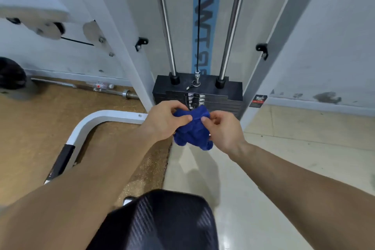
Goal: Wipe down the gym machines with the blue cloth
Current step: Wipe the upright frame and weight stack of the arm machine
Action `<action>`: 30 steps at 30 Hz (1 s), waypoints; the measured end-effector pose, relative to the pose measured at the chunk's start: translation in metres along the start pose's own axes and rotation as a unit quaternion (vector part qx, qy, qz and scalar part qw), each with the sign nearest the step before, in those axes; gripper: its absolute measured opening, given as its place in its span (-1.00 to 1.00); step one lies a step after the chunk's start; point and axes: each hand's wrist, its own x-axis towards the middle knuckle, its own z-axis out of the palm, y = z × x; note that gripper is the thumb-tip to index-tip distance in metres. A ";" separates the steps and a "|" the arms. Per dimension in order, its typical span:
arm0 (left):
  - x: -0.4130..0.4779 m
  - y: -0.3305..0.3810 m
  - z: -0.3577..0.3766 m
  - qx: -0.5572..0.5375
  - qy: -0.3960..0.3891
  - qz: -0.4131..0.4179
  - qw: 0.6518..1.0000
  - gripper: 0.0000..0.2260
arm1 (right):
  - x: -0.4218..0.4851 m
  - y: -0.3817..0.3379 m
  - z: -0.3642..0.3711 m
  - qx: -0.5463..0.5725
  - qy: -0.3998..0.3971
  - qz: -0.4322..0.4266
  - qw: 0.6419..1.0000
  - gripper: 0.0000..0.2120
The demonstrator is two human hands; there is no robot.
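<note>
Here blue cloth (191, 128) bunched between both hands, pinched.

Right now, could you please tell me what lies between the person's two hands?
The bunched blue cloth lies there, pinched by the left hand and the right hand, as the head view shows.

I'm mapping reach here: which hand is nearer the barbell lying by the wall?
Left. The left hand, pinching the blue cloth, is right of and below the barbell; the right hand grips the cloth's other side, farther right.
</note>
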 end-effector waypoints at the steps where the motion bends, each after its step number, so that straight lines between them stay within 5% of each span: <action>1: -0.009 0.017 -0.001 -0.005 0.005 0.002 1.000 -0.87 | -0.009 -0.011 -0.016 -0.005 -0.001 -0.008 1.000 -0.81; 10: -0.089 0.175 -0.049 -0.037 -0.039 0.049 0.997 -0.54 | -0.085 -0.126 -0.162 -0.039 0.034 -0.062 0.997 -0.79; 19: -0.156 0.326 -0.117 -0.105 0.050 0.101 0.988 -0.88 | -0.147 -0.263 -0.270 0.009 0.092 -0.142 0.986 -0.86; 30: -0.198 0.465 -0.228 -0.044 0.152 0.174 0.972 -0.88 | -0.184 -0.427 -0.359 -0.052 0.123 -0.221 0.966 -0.81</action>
